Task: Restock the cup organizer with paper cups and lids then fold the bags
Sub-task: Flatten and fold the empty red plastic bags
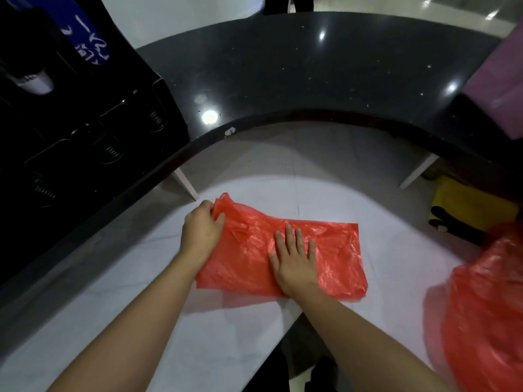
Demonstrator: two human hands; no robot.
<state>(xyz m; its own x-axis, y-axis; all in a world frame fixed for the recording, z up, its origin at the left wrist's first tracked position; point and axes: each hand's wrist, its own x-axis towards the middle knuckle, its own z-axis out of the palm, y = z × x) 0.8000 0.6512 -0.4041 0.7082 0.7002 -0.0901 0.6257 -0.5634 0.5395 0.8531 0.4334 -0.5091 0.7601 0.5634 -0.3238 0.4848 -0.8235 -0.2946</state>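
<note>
light: dim, overhead | glare: spots on black counter (283,66) | edges: fisheye-bent, blurred

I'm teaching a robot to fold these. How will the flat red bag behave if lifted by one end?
The red plastic bag looks thin and creased, so it would probably droop limply. The left hand bunches its end easily, suggesting little stiffness. Its glossy film may slide on the white surface unless pinned, as the flat right hand pins it.
</note>
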